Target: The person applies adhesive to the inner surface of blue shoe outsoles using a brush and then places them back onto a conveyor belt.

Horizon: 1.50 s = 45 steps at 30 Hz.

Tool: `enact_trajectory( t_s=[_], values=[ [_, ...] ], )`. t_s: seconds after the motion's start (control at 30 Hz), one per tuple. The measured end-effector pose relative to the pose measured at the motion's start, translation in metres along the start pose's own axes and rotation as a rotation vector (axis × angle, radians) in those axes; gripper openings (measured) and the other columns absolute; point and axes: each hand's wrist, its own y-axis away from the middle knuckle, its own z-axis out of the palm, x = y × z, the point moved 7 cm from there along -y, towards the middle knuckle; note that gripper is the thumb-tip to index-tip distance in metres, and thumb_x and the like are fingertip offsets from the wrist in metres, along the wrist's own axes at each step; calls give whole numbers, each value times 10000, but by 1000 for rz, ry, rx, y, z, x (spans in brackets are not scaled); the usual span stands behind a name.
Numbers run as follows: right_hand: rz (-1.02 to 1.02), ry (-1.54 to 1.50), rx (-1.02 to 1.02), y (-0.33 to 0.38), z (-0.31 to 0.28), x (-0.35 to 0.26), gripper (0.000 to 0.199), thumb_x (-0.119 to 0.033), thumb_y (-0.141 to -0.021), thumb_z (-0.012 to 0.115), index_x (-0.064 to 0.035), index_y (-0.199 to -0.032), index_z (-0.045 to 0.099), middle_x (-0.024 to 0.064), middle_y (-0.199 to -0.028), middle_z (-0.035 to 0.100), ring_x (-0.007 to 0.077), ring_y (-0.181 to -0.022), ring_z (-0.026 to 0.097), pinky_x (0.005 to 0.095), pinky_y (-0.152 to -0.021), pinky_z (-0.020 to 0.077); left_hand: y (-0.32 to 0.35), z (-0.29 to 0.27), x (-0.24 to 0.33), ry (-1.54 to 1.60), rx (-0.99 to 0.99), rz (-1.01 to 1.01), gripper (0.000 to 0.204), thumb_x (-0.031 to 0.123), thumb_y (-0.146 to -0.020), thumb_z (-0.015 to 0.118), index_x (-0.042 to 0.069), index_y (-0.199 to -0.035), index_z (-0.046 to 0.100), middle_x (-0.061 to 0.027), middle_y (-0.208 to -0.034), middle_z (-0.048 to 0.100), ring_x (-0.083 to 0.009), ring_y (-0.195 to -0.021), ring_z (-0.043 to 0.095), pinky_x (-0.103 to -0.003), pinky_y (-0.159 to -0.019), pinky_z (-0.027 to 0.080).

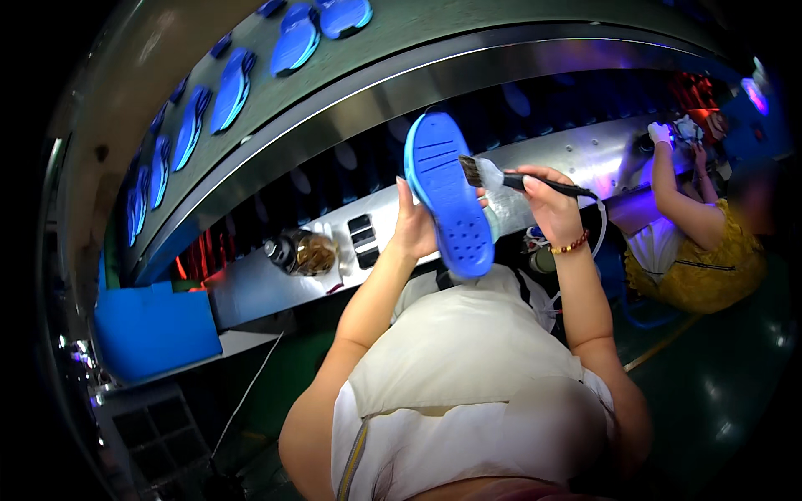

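Behind my hands runs a steel conveyor surface; left hand grips the upright blue rubber shoe sole, right hand pinches a black-handled brush, bristles touching its upper edge.

Co-worker's face blurred

Long metal bench ledge, curving from 8 o'clock to 2 o'clock. On it: dark jar with brownish content at 9 o'clock, black slotted block just beside. Above, at 11 o'clock, conveyor belt carrying blue soles in row.
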Motion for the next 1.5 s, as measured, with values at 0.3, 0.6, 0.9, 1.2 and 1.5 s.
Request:
enact_trajectory(
  t_s=[0.3, 0.6, 0.9, 1.2, 1.5],
  values=[
    [-17, 334, 91, -51, 26, 31, 161, -65, -751, 609, 8, -893, 621, 73, -800, 620, 107, -657, 573, 225, -607, 473, 18, -7, -1, 59, 172, 50, 910, 735, -728, 48, 44, -1206, 396, -174, -1056, 531, -283, -942, 541, -414, -828, 434],
    [-443, 1138, -267, -7, 119, 42, 140, -114, -658, 618, -24, -765, 625, 144, -769, 616, 263, -726, 593, 321, -666, 468, 37, -47, 29, 60, 458, 292, 745, 651, -799, 160, 69, -1192, 408, -142, -1140, 484, -272, -1049, 467, -405, -937, 343],
    [-48, 649, -243, -16, 108, 21, 155, -41, -754, 607, 25, -894, 614, 86, -791, 624, 108, -714, 589, 217, -645, 482, 55, -20, 26, 124, 233, 14, 977, 792, -672, 111, 21, -1190, 414, -191, -1021, 540, -335, -918, 544, -487, -855, 402],
    [52, 466, -306, -24, 111, 19, 148, -8, -723, 604, 12, -868, 621, 132, -832, 628, 191, -796, 600, 304, -742, 471, 45, 6, 42, 47, 37, 54, 800, 709, -748, 199, 70, -1157, 452, -132, -1082, 532, -270, -962, 526, -416, -839, 426],
    [-113, 606, -405, -21, 119, 14, 140, -30, -728, 623, 11, -862, 628, 119, -842, 630, 159, -768, 598, 259, -710, 478, 45, 6, 71, -127, 401, 356, 886, 739, -729, 84, 38, -1108, 471, -163, -947, 573, -267, -825, 578, -371, -760, 467]
  ],
)
